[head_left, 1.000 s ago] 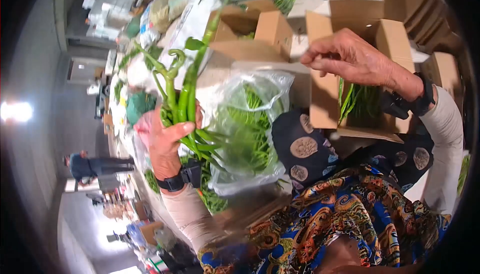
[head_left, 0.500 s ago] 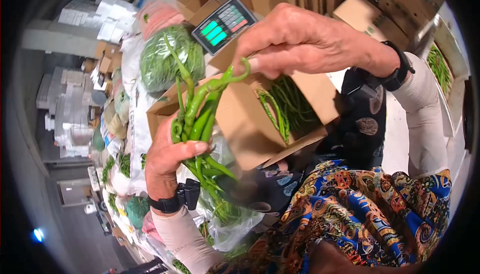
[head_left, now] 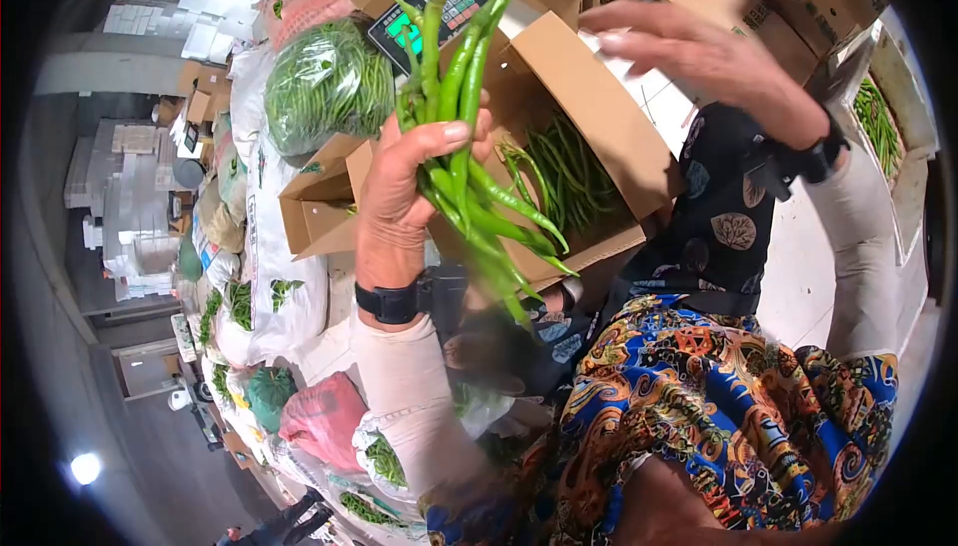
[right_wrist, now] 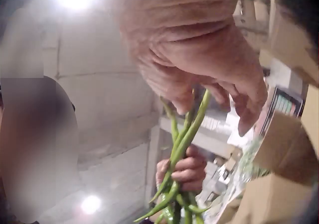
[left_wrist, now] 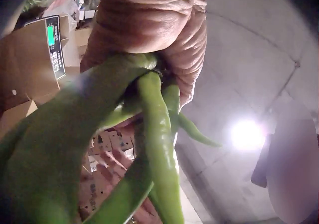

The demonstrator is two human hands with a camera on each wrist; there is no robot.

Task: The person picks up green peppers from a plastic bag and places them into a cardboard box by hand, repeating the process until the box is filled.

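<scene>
In the head view my left hand [head_left: 399, 182] grips a bunch of long green chili peppers [head_left: 461, 82], its thumb across them. Their upper ends rise above the fist and the others fan out below it. My right hand [head_left: 699, 52], slightly blurred, hovers beyond the box's far side with fingers stretched out and nothing in them. An open cardboard box [head_left: 594, 82] stands behind the bunch with more green peppers [head_left: 574, 167] inside. The left wrist view shows the peppers [left_wrist: 159, 134] close up below the palm; in the right wrist view the bunch [right_wrist: 182, 144] is beyond my loose fingers.
A scale display [head_left: 464, 7] stands behind the bunch. Left of it lies a clear bag of green peppers [head_left: 329, 87], near a smaller open carton [head_left: 329, 202]. A pink sack [head_left: 324, 421] lies lower left, and a white crate with peppers [head_left: 878, 132] stands far right.
My right hand has left the curled pepper tip at the top of the bunch and moved right, fingers straightening. My left hand has carried the bunch up and right, over the box's near side.
</scene>
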